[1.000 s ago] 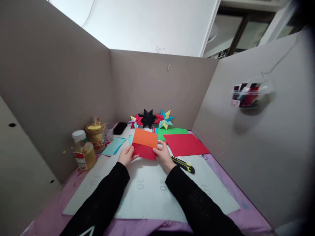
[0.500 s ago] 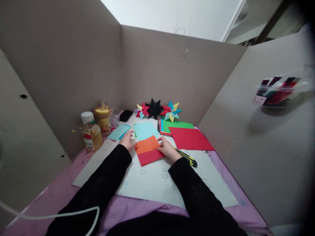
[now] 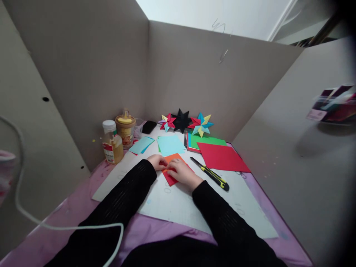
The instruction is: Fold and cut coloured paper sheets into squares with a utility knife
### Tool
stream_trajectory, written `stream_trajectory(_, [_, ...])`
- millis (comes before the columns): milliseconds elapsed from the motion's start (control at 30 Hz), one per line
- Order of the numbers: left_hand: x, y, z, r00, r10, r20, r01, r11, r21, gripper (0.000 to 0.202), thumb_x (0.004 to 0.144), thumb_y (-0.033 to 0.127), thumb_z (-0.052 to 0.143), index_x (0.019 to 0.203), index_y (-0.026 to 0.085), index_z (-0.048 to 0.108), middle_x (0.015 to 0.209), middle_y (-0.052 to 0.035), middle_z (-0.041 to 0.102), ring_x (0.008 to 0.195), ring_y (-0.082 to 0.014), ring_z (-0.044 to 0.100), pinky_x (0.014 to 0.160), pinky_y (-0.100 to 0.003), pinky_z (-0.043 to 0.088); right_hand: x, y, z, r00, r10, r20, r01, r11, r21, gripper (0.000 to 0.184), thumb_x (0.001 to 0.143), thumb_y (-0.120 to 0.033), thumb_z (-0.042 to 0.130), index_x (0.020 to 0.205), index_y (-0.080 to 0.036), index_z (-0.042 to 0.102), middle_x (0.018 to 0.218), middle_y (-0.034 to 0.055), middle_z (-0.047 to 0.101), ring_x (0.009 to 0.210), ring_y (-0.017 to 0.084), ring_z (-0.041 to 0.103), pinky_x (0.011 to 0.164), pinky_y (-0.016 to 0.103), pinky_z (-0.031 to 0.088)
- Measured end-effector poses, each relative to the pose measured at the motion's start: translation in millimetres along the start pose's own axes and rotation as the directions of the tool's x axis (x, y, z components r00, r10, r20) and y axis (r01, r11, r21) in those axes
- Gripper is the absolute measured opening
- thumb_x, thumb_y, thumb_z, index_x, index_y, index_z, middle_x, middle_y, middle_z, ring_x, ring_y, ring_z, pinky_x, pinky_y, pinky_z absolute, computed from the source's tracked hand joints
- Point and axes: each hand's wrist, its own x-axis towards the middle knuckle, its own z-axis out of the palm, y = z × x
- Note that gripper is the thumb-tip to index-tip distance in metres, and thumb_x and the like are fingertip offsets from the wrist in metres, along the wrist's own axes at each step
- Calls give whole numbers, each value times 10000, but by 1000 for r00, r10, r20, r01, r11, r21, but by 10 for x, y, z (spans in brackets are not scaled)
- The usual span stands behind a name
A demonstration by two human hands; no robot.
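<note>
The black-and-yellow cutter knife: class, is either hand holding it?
No, the cutter knife lies on the white mat, apart from the left hand and the right hand, both at the orange-and-red paper.

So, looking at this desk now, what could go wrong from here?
The cutter lies beside the right hand; a sideways reach might nick it, though I cannot tell whether its blade is out.
The orange and red paper, partly covered by that hand and the left hand, might slip or crease crookedly.
The white cord in front of the left sleeve could snag as that arm moves.
</note>
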Motion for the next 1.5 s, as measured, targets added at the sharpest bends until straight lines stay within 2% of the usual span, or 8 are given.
stream_trajectory(433, [-25,23,-74,997,3,73,2,998,-70,255,592,175,636,832,169,720,589,39,578,548,-85,470,519,-169,344,242,115,98,965,97,243,-109,993,36,112,665,-153,643,761,-186,595,759,23,548,754,165,496,644,245,366])
stream_trajectory(733, [-11,27,-79,997,-22,72,27,997,-79,275,579,161,645,844,161,719,611,34,595,575,-89,492,538,-168,358,175,197,98,975,38,219,-73,986,151,186,675,-88,566,825,-196,588,806,0,591,700,133,522,616,227,371])
stream_trajectory(1000, [-17,21,-63,997,-53,50,60,986,-156,306,570,146,650,869,160,714,745,-6,675,656,-130,570,595,-197,414,141,115,-50,979,33,199,-62,988,140,113,693,-194,620,805,-190,635,827,32,579,761,171,528,699,275,396])
stream_trajectory(1067, [-16,21,-59,997,-47,54,55,984,-169,304,573,155,652,871,156,712,756,-15,681,662,-134,577,606,-202,421,103,91,-117,970,11,244,-53,984,168,213,687,-270,654,888,-198,643,900,44,583,821,188,536,742,293,405])
stream_trajectory(1200, [-8,10,-40,997,-46,69,59,979,-195,297,577,182,661,869,143,697,734,-19,670,649,-128,572,610,-201,428,-13,72,-201,922,-80,378,7,982,191,862,454,-326,814,1248,-272,483,1253,68,484,1151,278,426,931,371,343])
stream_trajectory(1267, [-1,-7,-24,997,-68,33,73,975,-210,330,557,182,671,885,137,681,747,-22,661,643,-124,563,609,-204,434,-72,93,-211,921,-95,379,24,982,188,965,451,-297,814,1323,-302,399,1358,61,410,1241,294,347,992,399,288])
stream_trajectory(1433, [22,-69,6,997,-72,15,73,958,-279,358,545,127,617,901,128,649,753,-25,640,620,-117,547,599,-218,447,-158,214,-240,961,-8,278,-50,979,199,527,738,-215,579,1255,-286,506,1253,41,542,1122,235,503,952,351,357])
stream_trajectory(1500, [28,-83,5,997,-74,19,76,948,-310,334,559,124,587,888,128,643,744,-27,640,624,-119,554,608,-225,452,-162,243,-255,957,15,291,-73,980,187,525,731,-240,598,1248,-278,514,1241,49,548,1109,241,508,938,349,367])
